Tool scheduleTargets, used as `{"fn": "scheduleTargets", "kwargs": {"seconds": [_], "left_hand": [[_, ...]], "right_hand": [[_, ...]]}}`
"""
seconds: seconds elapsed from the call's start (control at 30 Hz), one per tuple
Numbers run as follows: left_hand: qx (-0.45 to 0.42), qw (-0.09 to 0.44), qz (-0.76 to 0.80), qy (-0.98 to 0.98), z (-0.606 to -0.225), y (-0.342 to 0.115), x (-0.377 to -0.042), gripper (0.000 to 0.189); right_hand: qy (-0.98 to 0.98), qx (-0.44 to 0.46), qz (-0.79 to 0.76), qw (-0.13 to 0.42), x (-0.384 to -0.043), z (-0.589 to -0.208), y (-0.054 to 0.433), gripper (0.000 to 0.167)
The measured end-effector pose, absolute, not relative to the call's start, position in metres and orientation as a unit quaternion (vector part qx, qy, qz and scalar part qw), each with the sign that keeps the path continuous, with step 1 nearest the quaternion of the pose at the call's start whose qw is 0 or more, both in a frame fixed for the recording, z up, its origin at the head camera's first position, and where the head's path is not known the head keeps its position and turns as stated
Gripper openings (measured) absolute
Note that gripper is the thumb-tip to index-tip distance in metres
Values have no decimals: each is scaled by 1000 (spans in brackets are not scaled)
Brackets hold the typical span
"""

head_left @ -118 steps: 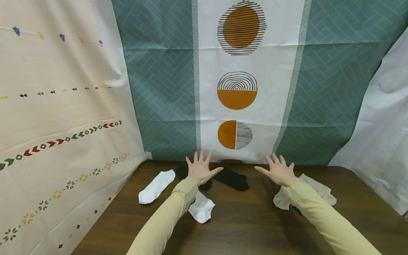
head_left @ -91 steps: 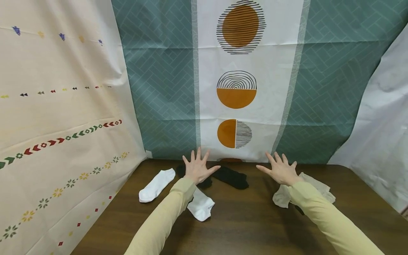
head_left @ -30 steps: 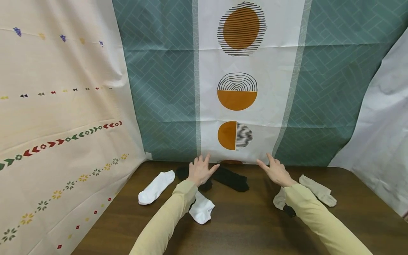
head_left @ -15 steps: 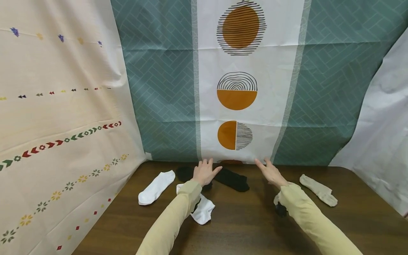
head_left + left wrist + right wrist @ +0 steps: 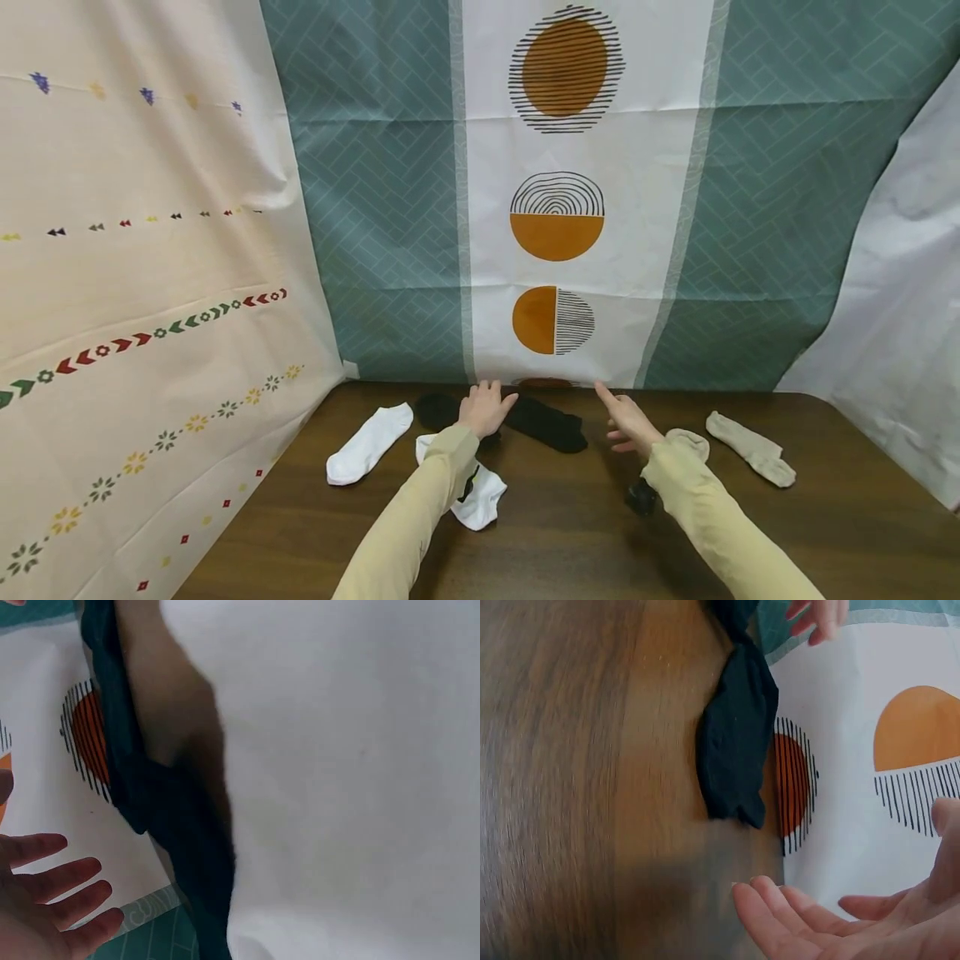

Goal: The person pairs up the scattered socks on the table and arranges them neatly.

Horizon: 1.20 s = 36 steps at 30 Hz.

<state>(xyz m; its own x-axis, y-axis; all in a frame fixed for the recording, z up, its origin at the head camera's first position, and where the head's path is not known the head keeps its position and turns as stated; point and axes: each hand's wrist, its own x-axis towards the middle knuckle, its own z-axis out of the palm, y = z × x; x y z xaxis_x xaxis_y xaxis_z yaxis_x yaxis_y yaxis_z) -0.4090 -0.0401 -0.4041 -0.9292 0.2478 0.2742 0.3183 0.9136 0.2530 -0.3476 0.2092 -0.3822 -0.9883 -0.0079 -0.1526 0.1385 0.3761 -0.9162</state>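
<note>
My left hand [image 5: 485, 410] hovers over the back of the table, between two black socks, the left one [image 5: 437, 410] and the right one [image 5: 547, 425]. Its fingers look loosely extended and hold nothing. To the right of the black socks is my right hand [image 5: 632, 423], fingers relaxed and holding nothing; the right wrist view shows the fingers [image 5: 769, 919] apart from the black sock [image 5: 739, 735]. A white sock [image 5: 483, 498] lies partly under my left forearm, filling much of the left wrist view. One beige sock [image 5: 690, 442] is partly hidden by my right sleeve.
Another white sock [image 5: 369, 445] lies at the left of the brown wooden table [image 5: 555, 542]. A second beige sock [image 5: 750, 447] lies at the right. Patterned cloth [image 5: 390, 250] hangs along the table's back edge, with a cream cloth [image 5: 150, 292] on the left.
Both hands have come lower and closer together from a spread-finger pose. The right hand has moved left and turned, uncovering more of the beige socks. The socks have not moved.
</note>
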Motion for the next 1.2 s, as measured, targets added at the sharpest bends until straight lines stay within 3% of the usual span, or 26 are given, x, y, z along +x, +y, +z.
{"fn": "scheduleTargets", "kwargs": {"seconds": [0.23, 0.27, 0.47, 0.5, 0.87, 1.2], "left_hand": [[-149, 126, -147, -970, -408, -38, -411, 45], [-153, 136, -148, -967, -419, -40, -424, 46], [-155, 145, -157, -965, -419, -43, -426, 32], [-150, 137, -156, -967, -408, -43, -414, 28], [-134, 166, -167, -963, -414, -46, -428, 18], [-120, 123, -171, -970, -415, -43, -432, 27]], "right_hand": [[813, 49, -575, 75, -349, -390, 203, 82], [813, 47, -576, 75, -350, -391, 202, 81], [815, 54, -573, 73, -351, -396, 197, 69], [816, 57, -571, 73, -352, -397, 196, 67], [814, 60, -573, 78, -356, -403, 194, 59], [818, 69, -564, 87, -359, -406, 192, 57]]}}
